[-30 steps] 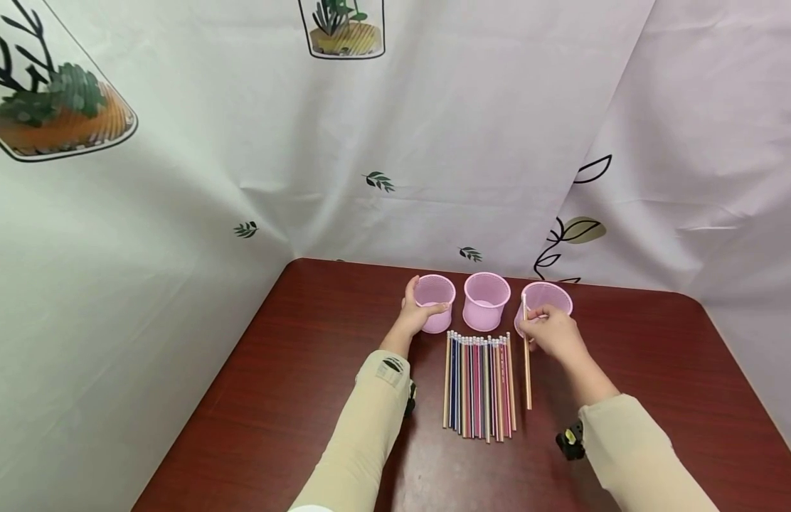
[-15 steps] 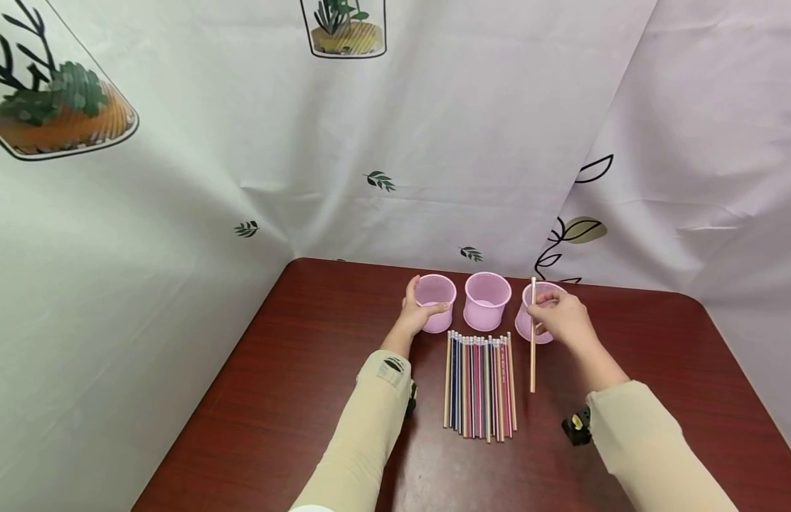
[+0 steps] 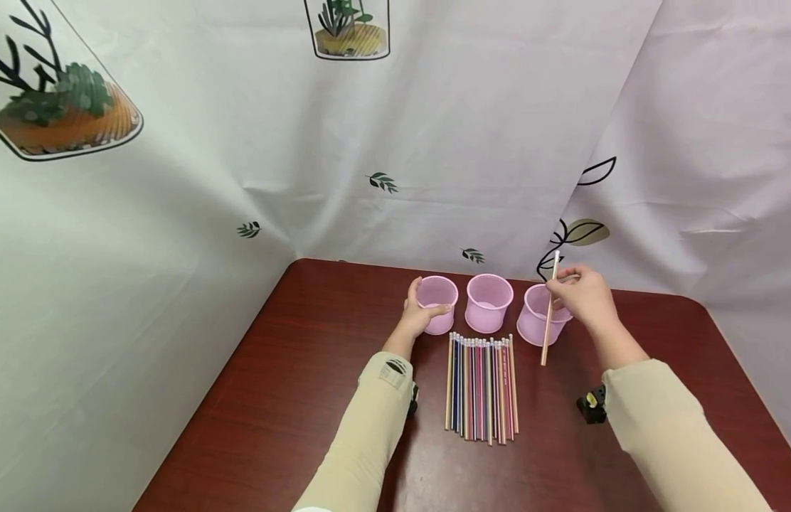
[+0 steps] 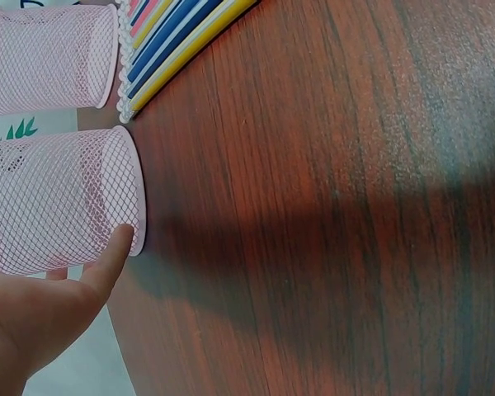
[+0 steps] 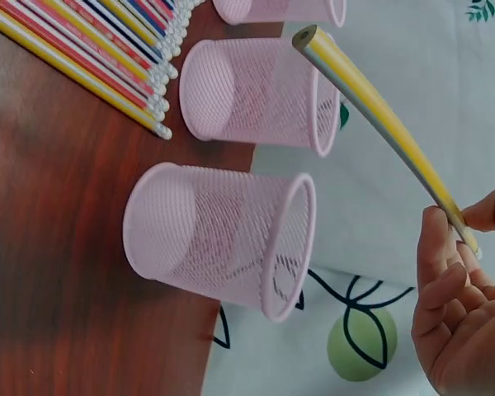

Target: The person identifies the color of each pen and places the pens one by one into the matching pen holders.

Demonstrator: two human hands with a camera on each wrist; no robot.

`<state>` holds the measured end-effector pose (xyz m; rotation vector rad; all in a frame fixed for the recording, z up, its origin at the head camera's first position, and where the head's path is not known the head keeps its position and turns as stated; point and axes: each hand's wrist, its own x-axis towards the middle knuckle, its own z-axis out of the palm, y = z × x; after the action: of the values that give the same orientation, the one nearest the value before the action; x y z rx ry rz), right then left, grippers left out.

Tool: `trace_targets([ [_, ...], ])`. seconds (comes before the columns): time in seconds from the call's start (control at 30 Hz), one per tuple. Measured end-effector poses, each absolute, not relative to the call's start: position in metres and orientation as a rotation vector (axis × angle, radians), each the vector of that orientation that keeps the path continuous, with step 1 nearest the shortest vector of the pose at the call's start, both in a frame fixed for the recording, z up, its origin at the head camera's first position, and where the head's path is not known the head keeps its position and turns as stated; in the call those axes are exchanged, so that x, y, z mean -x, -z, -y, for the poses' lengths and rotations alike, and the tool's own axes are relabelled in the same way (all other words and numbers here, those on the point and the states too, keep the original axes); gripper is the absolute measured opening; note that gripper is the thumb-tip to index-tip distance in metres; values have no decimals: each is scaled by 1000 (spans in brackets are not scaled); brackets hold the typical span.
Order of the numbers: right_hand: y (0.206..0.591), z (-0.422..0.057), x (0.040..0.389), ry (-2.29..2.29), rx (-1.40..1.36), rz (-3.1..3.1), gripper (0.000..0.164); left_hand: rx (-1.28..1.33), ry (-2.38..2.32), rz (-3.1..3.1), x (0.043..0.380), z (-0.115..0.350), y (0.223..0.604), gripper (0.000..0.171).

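Observation:
In the head view, my right hand [image 3: 589, 297] pinches a yellow pencil [image 3: 546, 341] near its white-tipped upper end. That pencil slants in front of the right-hand pink mesh pen cup [image 3: 530, 326], and the right wrist view shows it raised above the cup's rim, outside it. With thumb and fingers around its side, my left hand [image 3: 416, 318] holds the left pink mesh pen cup [image 3: 439, 326], which stands on the table. Between them is a middle pen cup [image 3: 485, 318]. A row of several pencils [image 3: 481, 391] lies side by side before the cups, white tips toward them.
The dark red-brown wooden table [image 3: 293, 398] ends just behind the cups. A white printed cloth [image 3: 472, 142] hangs behind it and along the left side. Both forearms reach in from the near edge, with a black wrist device [image 3: 592, 405] under the right sleeve.
My right hand has lifted the yellow pencil and moved it away from me and to the right, beside the right-hand pen cup. The left hand stays on its pen cup.

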<state>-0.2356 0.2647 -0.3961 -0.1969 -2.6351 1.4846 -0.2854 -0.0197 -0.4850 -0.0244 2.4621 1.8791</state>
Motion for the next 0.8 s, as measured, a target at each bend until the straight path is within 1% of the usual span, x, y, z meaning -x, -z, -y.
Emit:
trace_targets([
  [0.13,363,-251,220,-1357,219,2661,34,24,-1882,-2465,283,20,483,90],
  [0.27,348,-250,218,-1272,265,2682,34,34,-1880,-2482,281,20,482,90],
  [0.57,336,-255,225,-1233,360,2594,33,56,-1873,-2472,285,19,487,91],
  [0.8,335,-254,229,-1217,436,2467,25,54,-1872,-2480,286,20,487,90],
])
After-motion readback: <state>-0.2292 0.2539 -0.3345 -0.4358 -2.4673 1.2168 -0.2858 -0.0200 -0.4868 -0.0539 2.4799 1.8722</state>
